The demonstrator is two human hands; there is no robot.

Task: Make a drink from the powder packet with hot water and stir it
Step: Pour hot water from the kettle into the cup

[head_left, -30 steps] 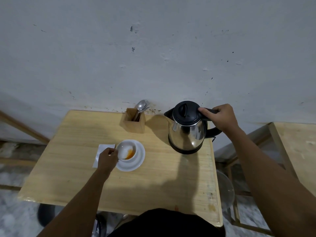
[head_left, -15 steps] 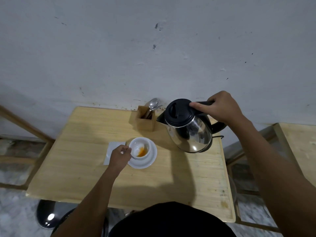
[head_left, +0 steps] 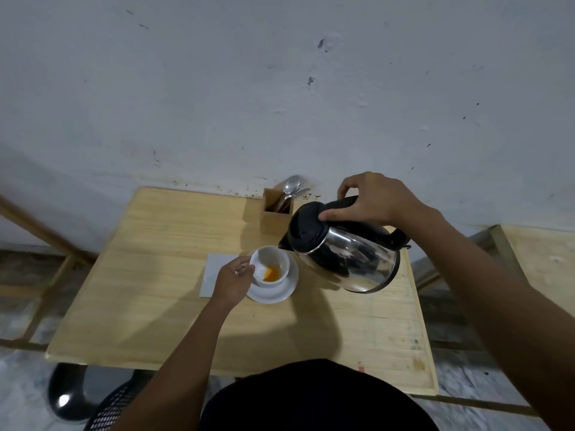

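Observation:
A white cup [head_left: 270, 265] holding orange powder stands on a white saucer [head_left: 277, 293] on the wooden table [head_left: 149, 306]. My left hand [head_left: 232, 279] grips the cup's left side and tilts it slightly. My right hand [head_left: 371, 199] holds the black handle of a steel kettle [head_left: 348, 256] with a black lid. The kettle hangs in the air, tipped to the left, its spout right above the cup's right rim. No water is visible in the cup. A white paper packet [head_left: 214, 270] lies flat left of the saucer, partly under my left hand.
A small wooden holder [head_left: 277, 217] with spoons stands at the table's back edge against the white wall. A second wooden table [head_left: 541, 265] is at the right. A black chair base [head_left: 67, 396] shows below the table's left front corner.
My right hand lifted the kettle off the table, carried it left toward the cup and tipped it. My left hand stayed on the cup.

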